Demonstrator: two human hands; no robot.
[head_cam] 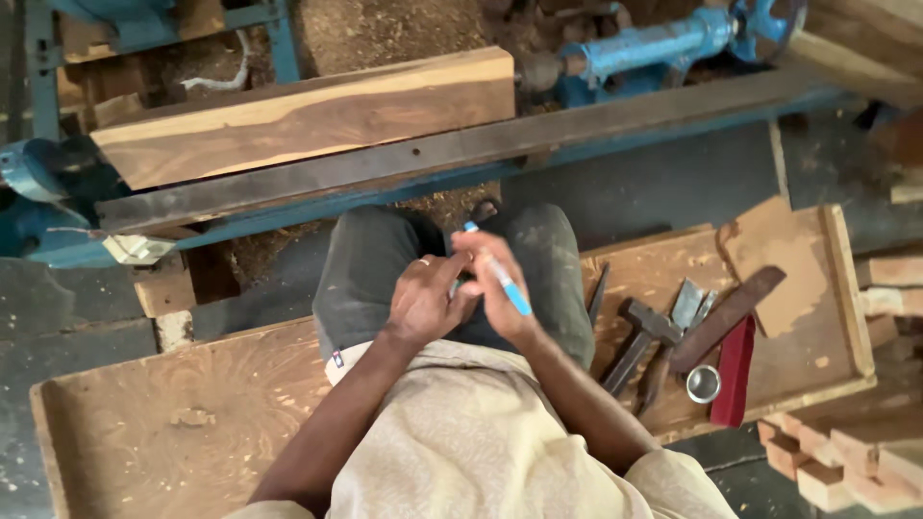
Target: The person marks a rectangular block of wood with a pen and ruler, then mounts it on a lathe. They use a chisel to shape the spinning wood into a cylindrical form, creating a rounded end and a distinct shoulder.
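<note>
— What have I got in the hands right now?

— My right hand [498,288] pinches a blue pen [497,273] between thumb and fingertips, its pale tip pointing up and away from me, over my lap. My left hand [423,300] sits just beside it, fingers curled loosely inward and touching the right hand near the pen's barrel; whether it grips the pen itself I cannot tell.

— And around you?

— I sit on a wooden bench [173,413]. To my right on the board lie a hammer [636,338], flat chisels [688,306], a long dark wooden strip [728,315], a red strip [735,370] and a small metal ring [704,383]. Ahead, a squared timber block [308,117] rests on a blue lathe [654,48], above its long dark rail [461,154].

— How would I handle the pen well?

— I judge that a firm pinch low on the barrel, with the other hand steadying it, is best. The hands are close together, so small, slow finger moves should suit better than wrist swings. Keep it over the lap, so that a slip lands on cloth, not among the tools.
</note>
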